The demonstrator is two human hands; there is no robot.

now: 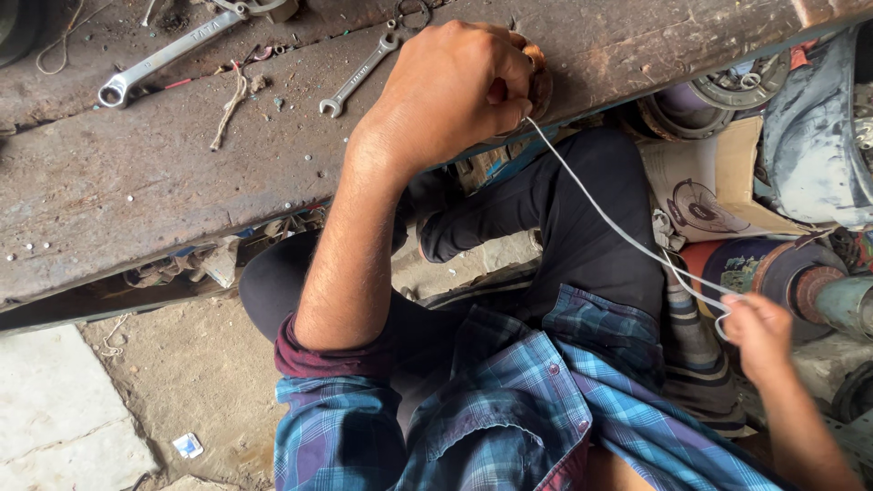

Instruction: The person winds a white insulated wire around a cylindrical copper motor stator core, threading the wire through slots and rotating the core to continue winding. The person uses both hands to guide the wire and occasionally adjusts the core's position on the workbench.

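My left hand [455, 91] is closed around a small round brownish part [540, 80] resting on the edge of a worn wooden workbench [164, 173]. A thin white cord [605, 214] runs taut from that part down to my right hand [759, 332], which pinches a loop of the cord near my lap. The part is mostly hidden under my fingers. I wear a blue plaid shirt and dark trousers.
Two spanners lie on the bench: a large one [168, 55] at the far left and a small one [359, 77] just left of my hand. Bits of string [229, 107] lie between them. Motor parts and cardboard [718, 182] crowd the right side. Concrete floor [191, 373] lies below.
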